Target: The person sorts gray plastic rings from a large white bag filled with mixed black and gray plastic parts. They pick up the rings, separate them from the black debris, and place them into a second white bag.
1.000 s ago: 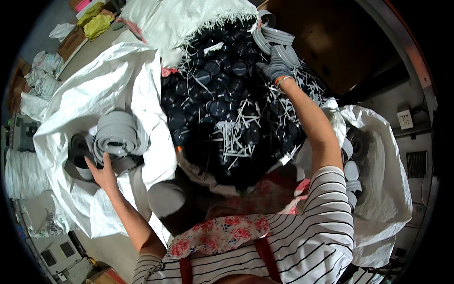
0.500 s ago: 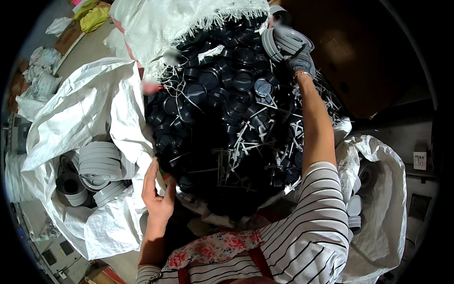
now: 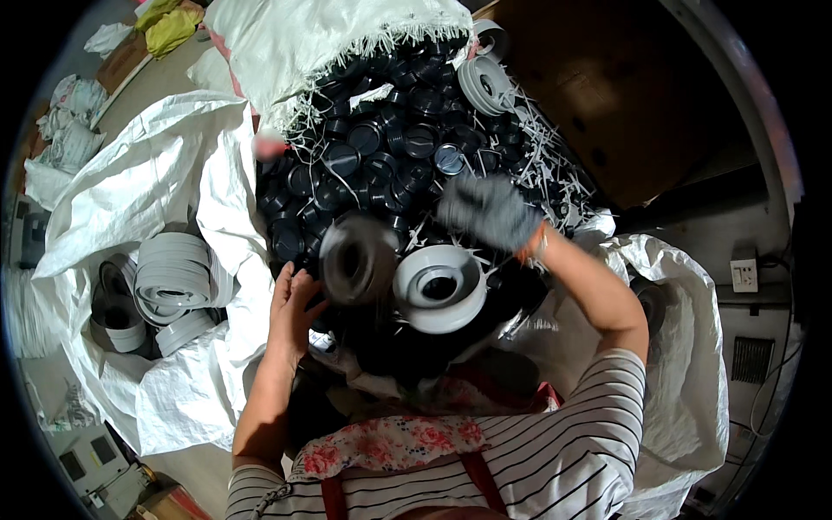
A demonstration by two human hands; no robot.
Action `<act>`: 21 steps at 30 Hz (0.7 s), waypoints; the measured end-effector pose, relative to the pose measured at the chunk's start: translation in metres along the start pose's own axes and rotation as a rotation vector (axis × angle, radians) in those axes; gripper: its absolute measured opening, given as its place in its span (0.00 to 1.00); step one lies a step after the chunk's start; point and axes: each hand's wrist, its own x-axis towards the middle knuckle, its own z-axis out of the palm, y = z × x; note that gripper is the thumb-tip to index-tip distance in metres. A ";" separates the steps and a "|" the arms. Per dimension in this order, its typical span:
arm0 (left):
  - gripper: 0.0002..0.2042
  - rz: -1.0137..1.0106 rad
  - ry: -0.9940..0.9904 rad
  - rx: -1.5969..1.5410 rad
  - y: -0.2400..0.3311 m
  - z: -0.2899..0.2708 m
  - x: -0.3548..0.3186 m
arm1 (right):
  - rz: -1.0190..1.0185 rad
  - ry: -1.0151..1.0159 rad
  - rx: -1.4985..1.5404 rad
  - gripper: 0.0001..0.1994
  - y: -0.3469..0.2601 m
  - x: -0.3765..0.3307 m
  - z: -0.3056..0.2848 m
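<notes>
My left hand (image 3: 293,303), bare, has its fingers stretched up and thumb apart. It is beside a grey ringed plastic part (image 3: 334,264) blurred by motion; whether they touch is unclear. A second grey flanged part (image 3: 468,312), round with a hole in its middle, lies on the pile in front of me. Above it is my right hand (image 3: 490,211) in a grey glove, smeared by motion, so its fingers do not show clearly. Under all this spreads a heap of black plastic caps (image 3: 364,137) mixed with pale plastic sprues (image 3: 555,156).
More grey ringed parts (image 3: 484,87) rest at the heap's far right. A white woven sack (image 3: 78,251) at left holds grey parts (image 3: 173,273); another white sack (image 3: 693,364) stands at right. White sacking (image 3: 329,35) covers the heap's far side. A brown panel (image 3: 624,87) lies beyond, right.
My right hand has come back from the far right toward me. Two grey parts now appear on the near side of the heap. My left hand stays near the left sack's edge.
</notes>
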 end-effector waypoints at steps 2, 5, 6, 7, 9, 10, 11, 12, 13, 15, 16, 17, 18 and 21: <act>0.29 -0.031 -0.010 0.020 -0.008 -0.008 0.008 | 0.001 0.345 -0.231 0.21 0.046 0.053 -0.019; 0.32 0.198 -0.171 0.367 -0.028 -0.013 0.022 | 0.153 0.622 -0.669 0.39 0.151 0.132 -0.061; 0.32 0.239 -0.185 0.570 -0.029 -0.008 0.020 | 0.210 0.647 -0.557 0.40 0.169 0.148 -0.071; 0.35 0.319 -0.188 0.764 -0.025 -0.002 0.013 | 0.192 0.667 -0.595 0.41 0.174 0.159 -0.073; 0.42 0.479 -0.273 1.093 -0.027 0.000 0.008 | 0.315 0.699 -0.588 0.38 0.192 0.176 -0.069; 0.43 0.471 -0.337 1.181 -0.020 0.012 0.000 | 0.382 0.770 -0.685 0.35 0.206 0.180 -0.060; 0.43 0.519 -0.390 1.263 -0.022 0.017 -0.001 | 0.346 0.634 -0.704 0.31 0.214 0.180 -0.061; 0.43 0.570 -0.448 1.346 -0.022 0.019 0.000 | 0.313 0.501 -0.720 0.28 0.221 0.179 -0.063; 0.43 0.586 -0.473 1.365 -0.023 0.020 0.001 | 0.281 0.364 -0.742 0.25 0.224 0.177 -0.067; 0.42 0.605 -0.487 1.402 -0.027 0.015 0.000 | 0.273 0.275 -0.807 0.16 0.172 0.163 -0.041; 0.42 0.636 -0.489 1.410 -0.026 0.015 0.002 | 0.202 0.305 -0.789 0.14 0.145 0.144 -0.035; 0.41 0.668 -0.492 1.416 -0.024 0.016 0.006 | 0.120 0.235 -0.753 0.13 0.123 0.124 -0.031; 0.41 0.698 -0.493 1.420 -0.022 0.016 0.010 | 0.039 0.162 -0.715 0.13 0.099 0.105 -0.027; 0.40 0.765 -0.519 1.523 -0.021 0.014 0.023 | 0.004 -0.220 -0.819 0.12 -0.010 0.055 -0.021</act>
